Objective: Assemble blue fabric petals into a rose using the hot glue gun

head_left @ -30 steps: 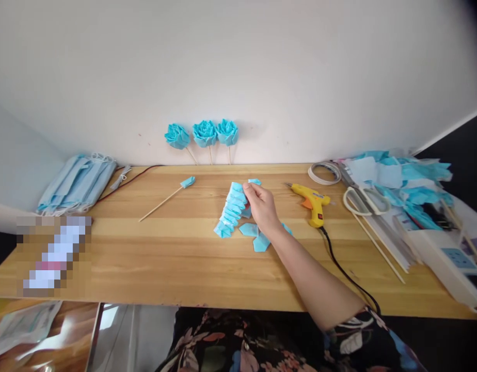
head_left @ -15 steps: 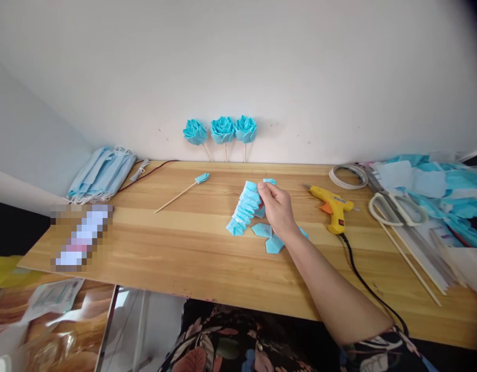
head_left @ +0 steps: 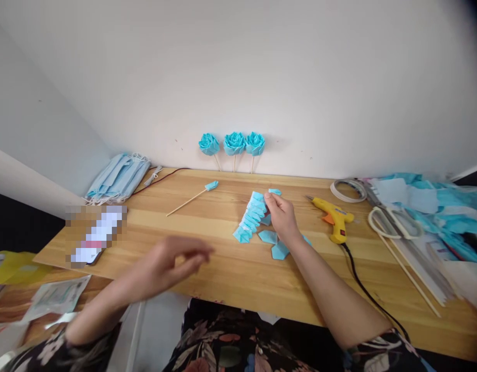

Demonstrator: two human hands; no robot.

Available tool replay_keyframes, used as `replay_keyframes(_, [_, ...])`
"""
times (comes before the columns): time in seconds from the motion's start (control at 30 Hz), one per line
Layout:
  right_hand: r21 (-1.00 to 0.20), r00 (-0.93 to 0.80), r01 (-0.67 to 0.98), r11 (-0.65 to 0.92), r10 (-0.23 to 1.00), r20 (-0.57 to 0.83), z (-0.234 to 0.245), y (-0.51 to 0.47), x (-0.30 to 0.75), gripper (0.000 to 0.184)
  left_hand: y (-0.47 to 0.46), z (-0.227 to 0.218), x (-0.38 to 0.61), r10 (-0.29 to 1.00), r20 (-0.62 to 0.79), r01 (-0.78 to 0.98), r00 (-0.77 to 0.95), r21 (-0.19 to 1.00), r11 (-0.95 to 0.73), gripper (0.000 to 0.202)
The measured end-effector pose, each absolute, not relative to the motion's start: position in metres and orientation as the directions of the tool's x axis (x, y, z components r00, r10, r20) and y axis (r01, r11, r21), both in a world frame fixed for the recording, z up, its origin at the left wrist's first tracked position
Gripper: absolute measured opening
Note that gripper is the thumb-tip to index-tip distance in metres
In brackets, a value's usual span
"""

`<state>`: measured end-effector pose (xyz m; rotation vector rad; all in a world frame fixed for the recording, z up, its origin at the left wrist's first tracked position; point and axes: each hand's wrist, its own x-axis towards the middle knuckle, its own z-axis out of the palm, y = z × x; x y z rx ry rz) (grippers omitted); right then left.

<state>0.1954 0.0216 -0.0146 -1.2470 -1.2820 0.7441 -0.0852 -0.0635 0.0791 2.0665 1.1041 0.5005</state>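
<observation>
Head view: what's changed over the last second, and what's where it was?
The bare left hand, out of view before, has come in from the lower left over the wooden table; it is blurred, with nothing visible in it. The camera view has shifted. The right hand still pinches the pleated light-blue fabric strip; the yellow glue gun and three blue fabric flowers stayed put.

left hand: blurred | phone: pixelated | petals: partly hidden
</observation>
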Motion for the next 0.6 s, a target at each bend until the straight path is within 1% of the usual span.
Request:
replay_keyframes(0.03, [-0.948, 0.201, 0.214, 0.235, 0.939, 0.278, -0.015, 0.021, 0.195, 0.051, -0.049, 0.078, -0.075, 0.846, 0.051, 0.512, 0.531, 0.776, -0.368, 0.027])
replay_keyframes(0.1, [-0.949, 0.189, 0.211, 0.234, 0.943, 0.275, -0.014, 0.021, 0.195, 0.049, -0.017, 0.07, -0.05, 0.864, 0.207, 0.417, 0.46, 0.808, -0.416, 0.028])
replay_keyframes(0.13, [-0.948, 0.184, 0.215, 0.236, 0.943, 0.276, -0.014, 0.021, 0.195, 0.049, -0.001, 0.064, -0.037, 0.874, 0.239, 0.367, 0.423, 0.837, -0.407, 0.03])
replay_keyframes(0.17, [-0.946, 0.178, 0.219, 0.238, 0.944, 0.279, -0.014, 0.02, 0.195, 0.049, 0.013, 0.056, -0.025, 0.891, 0.232, 0.329, 0.391, 0.869, -0.371, 0.031])
replay_keyframes(0.23, [-0.943, 0.173, 0.225, 0.244, 0.943, 0.285, -0.013, 0.02, 0.196, 0.048, 0.037, 0.04, -0.005, 0.901, 0.131, 0.255, 0.413, 0.934, -0.252, 0.037])
replay_keyframes(0.3, [-0.942, 0.172, 0.229, 0.247, 0.942, 0.288, -0.012, 0.019, 0.196, 0.047, 0.05, 0.024, 0.009, 0.852, -0.032, 0.133, 0.523, 0.99, -0.044, 0.044])
replay_keyframes(0.33, [-0.941, 0.172, 0.232, 0.247, 0.942, 0.289, -0.012, 0.019, 0.196, 0.046, 0.053, 0.017, 0.013, 0.814, -0.095, 0.089, 0.573, 0.995, 0.053, 0.048])
replay_keyframes(0.4, [-0.939, 0.171, 0.241, 0.244, 0.942, 0.289, -0.012, 0.02, 0.197, 0.046, 0.053, 0.007, 0.019, 0.779, -0.138, 0.009, 0.612, 0.986, 0.168, 0.053])
replay_keyframes(0.5, [-0.937, 0.169, 0.26, 0.233, 0.945, 0.281, -0.014, 0.02, 0.197, 0.047, 0.049, -0.004, 0.022, 0.81, -0.134, -0.075, 0.57, 0.974, 0.214, 0.052])
replay_keyframes(0.6, [-0.939, 0.174, 0.266, 0.218, 0.947, 0.27, -0.016, 0.021, 0.197, 0.049, 0.047, -0.011, 0.022, 0.834, -0.129, -0.072, 0.537, 0.978, 0.198, 0.051])
